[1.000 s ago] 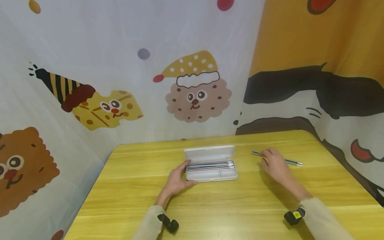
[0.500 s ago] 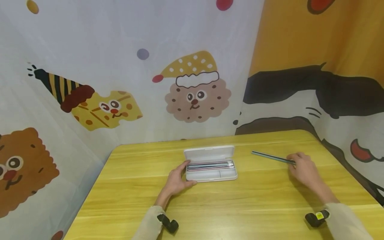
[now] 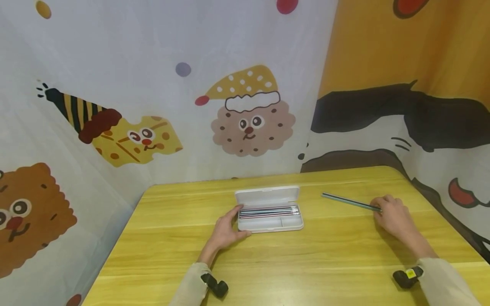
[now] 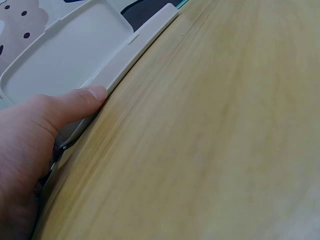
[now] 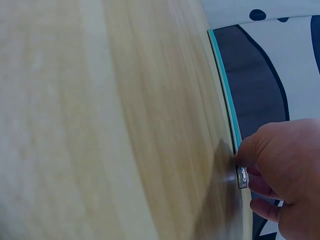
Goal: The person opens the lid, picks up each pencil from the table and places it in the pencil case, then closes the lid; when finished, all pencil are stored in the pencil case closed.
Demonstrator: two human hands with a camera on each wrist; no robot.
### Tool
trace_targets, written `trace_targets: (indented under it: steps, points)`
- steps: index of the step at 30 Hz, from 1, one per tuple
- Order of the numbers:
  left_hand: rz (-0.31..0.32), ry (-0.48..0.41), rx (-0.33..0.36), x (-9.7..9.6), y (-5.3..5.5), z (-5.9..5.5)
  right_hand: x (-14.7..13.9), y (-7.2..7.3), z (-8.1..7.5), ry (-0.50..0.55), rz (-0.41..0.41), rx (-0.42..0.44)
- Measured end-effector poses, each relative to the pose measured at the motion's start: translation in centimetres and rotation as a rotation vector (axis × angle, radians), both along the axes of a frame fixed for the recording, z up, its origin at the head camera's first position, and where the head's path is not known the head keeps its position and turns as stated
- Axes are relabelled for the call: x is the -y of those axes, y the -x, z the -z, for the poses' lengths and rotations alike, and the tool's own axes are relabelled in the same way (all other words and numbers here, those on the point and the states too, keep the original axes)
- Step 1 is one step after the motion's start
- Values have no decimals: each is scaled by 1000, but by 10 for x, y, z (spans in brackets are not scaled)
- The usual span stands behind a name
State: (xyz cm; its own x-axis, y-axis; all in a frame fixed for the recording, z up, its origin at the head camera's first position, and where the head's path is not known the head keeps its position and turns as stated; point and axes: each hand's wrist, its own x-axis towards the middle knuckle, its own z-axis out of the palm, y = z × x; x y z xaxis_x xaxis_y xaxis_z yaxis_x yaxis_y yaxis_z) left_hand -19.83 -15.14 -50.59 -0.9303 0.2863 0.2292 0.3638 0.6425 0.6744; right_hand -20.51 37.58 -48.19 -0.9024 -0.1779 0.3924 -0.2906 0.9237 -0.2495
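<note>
A white pencil case [image 3: 264, 224] lies on the table with its lid [image 3: 268, 194] raised at the back. Several striped pencils [image 3: 268, 211] fill its rear compartment. My left hand [image 3: 225, 229] holds the case by its left end, its thumb [image 4: 82, 104] along the front wall. Right of the case, two pencils [image 3: 346, 199], one teal and one dark, lie side by side at a slant. My right hand [image 3: 394, 214] pinches them near their right end, and a silvery ferrule [image 5: 242, 177] shows just past the thumb in the right wrist view.
The wood-grain table [image 3: 291, 267] has a rounded far right corner. Behind it hangs a cartoon-printed curtain [image 3: 160, 89], close to the table's back edge. The case's front compartment [image 3: 260, 222] has a small divider.
My right hand has slid right along the two pencils, from their middle to their right end, uncovering the left part. The left hand and the case have stayed put.
</note>
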Motion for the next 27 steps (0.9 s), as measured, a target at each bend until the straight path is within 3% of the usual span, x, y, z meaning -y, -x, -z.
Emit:
trace_targets:
  steps: [8, 27]
  points:
    - [-1, -8, 4, 0, 0, 0, -1, 3, -1, -40, -25, -38]
    - [-5, -12, 18, -1, -2, -1, 0, 6, -7, -71, -51, 99]
